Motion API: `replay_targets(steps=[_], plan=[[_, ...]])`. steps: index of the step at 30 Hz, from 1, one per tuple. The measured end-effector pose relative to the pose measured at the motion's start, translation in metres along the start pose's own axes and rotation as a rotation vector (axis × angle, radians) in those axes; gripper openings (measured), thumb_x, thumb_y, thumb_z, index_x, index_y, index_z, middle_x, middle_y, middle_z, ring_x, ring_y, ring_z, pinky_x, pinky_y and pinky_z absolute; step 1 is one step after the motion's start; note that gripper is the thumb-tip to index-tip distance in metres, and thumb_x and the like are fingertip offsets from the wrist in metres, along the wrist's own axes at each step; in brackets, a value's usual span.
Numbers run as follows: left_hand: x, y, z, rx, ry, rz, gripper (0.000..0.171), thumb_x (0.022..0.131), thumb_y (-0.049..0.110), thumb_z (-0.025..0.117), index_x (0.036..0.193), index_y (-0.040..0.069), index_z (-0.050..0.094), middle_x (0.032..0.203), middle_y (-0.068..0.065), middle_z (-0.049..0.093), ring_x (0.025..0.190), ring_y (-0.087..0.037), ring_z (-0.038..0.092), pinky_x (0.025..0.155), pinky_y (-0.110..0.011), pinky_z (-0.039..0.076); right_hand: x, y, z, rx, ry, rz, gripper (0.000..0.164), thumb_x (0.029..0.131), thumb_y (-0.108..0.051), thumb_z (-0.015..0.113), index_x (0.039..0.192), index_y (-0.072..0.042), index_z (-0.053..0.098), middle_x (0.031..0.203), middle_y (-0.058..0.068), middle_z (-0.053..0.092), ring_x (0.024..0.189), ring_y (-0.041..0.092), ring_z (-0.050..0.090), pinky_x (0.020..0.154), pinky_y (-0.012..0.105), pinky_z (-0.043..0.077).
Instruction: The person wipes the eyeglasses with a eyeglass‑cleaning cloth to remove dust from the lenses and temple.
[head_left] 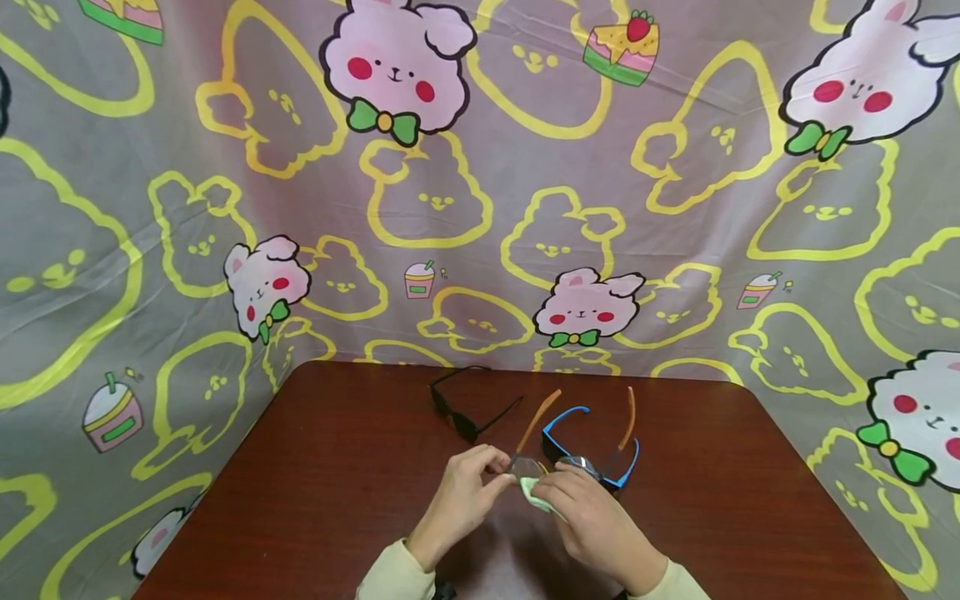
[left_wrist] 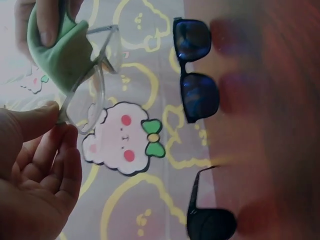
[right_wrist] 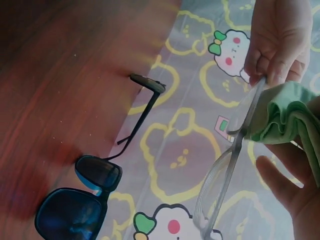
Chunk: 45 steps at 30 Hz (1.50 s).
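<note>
My left hand (head_left: pixel 463 493) pinches a pair of clear-framed eyeglasses (left_wrist: pixel 102 82) at one outer corner of the frame, between thumb and fingers. Its brown temples (head_left: pixel 537 423) point away toward the far edge of the table. In my right hand (head_left: pixel 596 518) is a light green cloth (left_wrist: pixel 57 57), folded over and pressed against the lens nearest the left hand. Bunched folds of that cloth show in the right wrist view, with the right fingers partly hidden behind it. The other lens is uncovered, and the glasses are held up above the table.
Behind the held glasses lie blue-armed sunglasses (head_left: pixel 628 468) with dark lenses, partly overlapped by them in the head view. Black sunglasses (head_left: pixel 465 427) rest farther left with their arms unfolded. The brown table (head_left: pixel 315 483) is enclosed by a patterned cloth curtain (head_left: pixel 450 275).
</note>
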<state>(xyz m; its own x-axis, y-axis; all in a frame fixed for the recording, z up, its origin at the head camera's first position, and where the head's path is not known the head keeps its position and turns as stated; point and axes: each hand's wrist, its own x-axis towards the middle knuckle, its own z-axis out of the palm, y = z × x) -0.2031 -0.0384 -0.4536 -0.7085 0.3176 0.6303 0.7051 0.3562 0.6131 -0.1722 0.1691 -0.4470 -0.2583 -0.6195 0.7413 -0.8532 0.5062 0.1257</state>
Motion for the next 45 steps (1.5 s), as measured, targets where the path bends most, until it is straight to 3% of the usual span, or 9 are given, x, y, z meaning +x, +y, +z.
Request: replay_targets(steps=[4, 7, 13, 22, 33, 45], plan=[[0.002, 0.003, -0.008, 0.042, 0.01, 0.027, 0.017, 0.074, 0.004, 0.078, 0.085, 0.01, 0.067, 0.077, 0.007, 0.059, 0.071, -0.005, 0.056, 0.06, -0.024, 0.046, 0.0, 0.0, 0.0, 0.04, 0.086, -0.008, 0.032, 0.097, -0.007, 0.034, 0.1, -0.002, 0.065, 0.1, 0.005, 0.063, 0.094, 0.026, 0.061, 0.101, 0.034, 0.035], [0.003, 0.004, -0.012, 0.071, 0.027, 0.046, 0.017, 0.074, 0.003, 0.078, 0.085, 0.012, 0.069, 0.076, 0.01, 0.058, 0.066, -0.006, 0.053, 0.057, -0.02, 0.042, 0.002, 0.0, -0.002, 0.044, 0.135, -0.013, 0.031, 0.098, -0.008, 0.036, 0.101, 0.0, 0.066, 0.101, 0.008, 0.064, 0.093, 0.029, 0.061, 0.091, 0.037, 0.042], [0.003, 0.008, -0.02, 0.106, 0.021, 0.049, 0.014, 0.075, 0.005, 0.078, 0.086, 0.01, 0.073, 0.077, 0.011, 0.057, 0.061, -0.003, 0.045, 0.055, -0.015, 0.038, 0.007, 0.001, -0.006, 0.051, 0.209, -0.022, 0.028, 0.096, -0.007, 0.04, 0.101, 0.004, 0.066, 0.098, 0.01, 0.063, 0.087, 0.026, 0.06, 0.081, 0.034, 0.044], [0.006, 0.015, -0.032, 0.218, 0.027, 0.074, 0.011, 0.078, 0.011, 0.077, 0.089, 0.013, 0.073, 0.081, 0.012, 0.058, 0.071, -0.003, 0.05, 0.061, -0.022, 0.042, 0.011, -0.001, -0.01, 0.064, 0.255, 0.002, 0.027, 0.098, -0.011, 0.045, 0.101, 0.006, 0.066, 0.097, 0.011, 0.063, 0.086, 0.025, 0.059, 0.081, 0.031, 0.045], [0.007, 0.02, -0.033, 0.205, 0.026, 0.055, 0.006, 0.08, 0.012, 0.075, 0.086, 0.014, 0.074, 0.08, 0.015, 0.054, 0.072, -0.002, 0.047, 0.059, -0.019, 0.04, 0.009, -0.002, -0.011, 0.099, 0.269, 0.057, 0.029, 0.098, -0.013, 0.044, 0.103, 0.007, 0.065, 0.096, 0.01, 0.061, 0.084, 0.021, 0.057, 0.077, 0.026, 0.044], [0.009, 0.025, -0.029, 0.207, -0.008, 0.064, 0.007, 0.079, 0.01, 0.074, 0.082, 0.016, 0.072, 0.077, 0.016, 0.052, 0.073, -0.001, 0.047, 0.063, -0.018, 0.042, 0.022, 0.0, -0.02, 0.1, 0.391, 0.095, 0.027, 0.096, -0.012, 0.047, 0.097, 0.007, 0.067, 0.089, 0.011, 0.061, 0.077, 0.022, 0.058, 0.071, 0.023, 0.046]])
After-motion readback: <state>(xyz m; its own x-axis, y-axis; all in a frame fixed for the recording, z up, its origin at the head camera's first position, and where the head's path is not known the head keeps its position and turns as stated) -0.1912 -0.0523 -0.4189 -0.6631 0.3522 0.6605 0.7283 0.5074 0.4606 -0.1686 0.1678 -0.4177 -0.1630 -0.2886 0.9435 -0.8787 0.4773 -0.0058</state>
